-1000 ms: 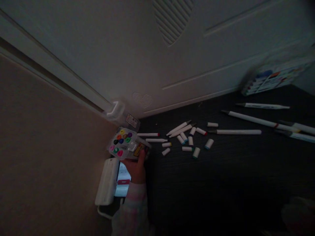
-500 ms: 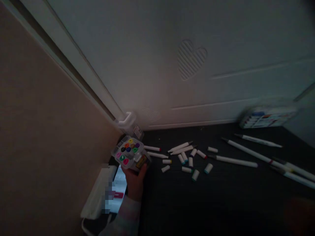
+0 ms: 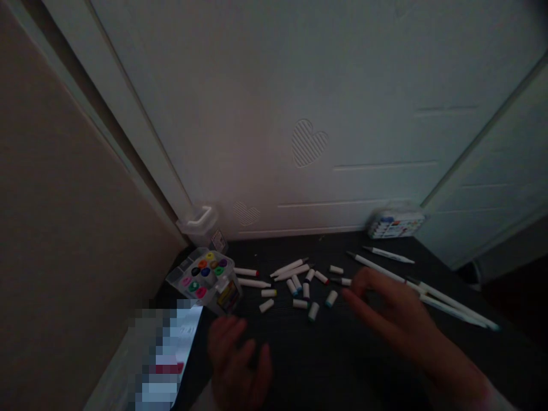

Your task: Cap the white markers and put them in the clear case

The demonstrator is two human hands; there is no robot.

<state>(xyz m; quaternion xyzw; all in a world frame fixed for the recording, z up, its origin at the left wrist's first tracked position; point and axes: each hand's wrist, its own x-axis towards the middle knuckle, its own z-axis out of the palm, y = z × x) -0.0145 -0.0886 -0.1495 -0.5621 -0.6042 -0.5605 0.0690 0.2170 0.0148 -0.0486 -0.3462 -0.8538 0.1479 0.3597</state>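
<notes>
My left hand (image 3: 237, 365) is over the near part of the dark tabletop, fingers apart and nothing in them. Just beyond it stands a clear plastic box (image 3: 229, 294) filled with markers with coloured ends. My right hand (image 3: 398, 322) is above the table's right half, thumb and forefinger curved with a gap between them. The white marker (image 3: 346, 282) lies at its fingertips, mostly hidden behind the hand. Loose marker caps (image 3: 314, 311) are scattered between the hands. Uncapped white markers (image 3: 293, 272) lie behind the caps.
Long white markers (image 3: 454, 311) lie on the right side of the dark table (image 3: 291, 365). A packaged marker set (image 3: 396, 222) stands at the back right, and a clear container (image 3: 203, 225) at the back left. A lit phone (image 3: 188, 331) lies at the left edge. A white panel (image 3: 257, 125) rises behind.
My left hand has let go of the marker box and drawn back toward me. My right hand has come in from the lower right to the loose markers. The view has shifted.
</notes>
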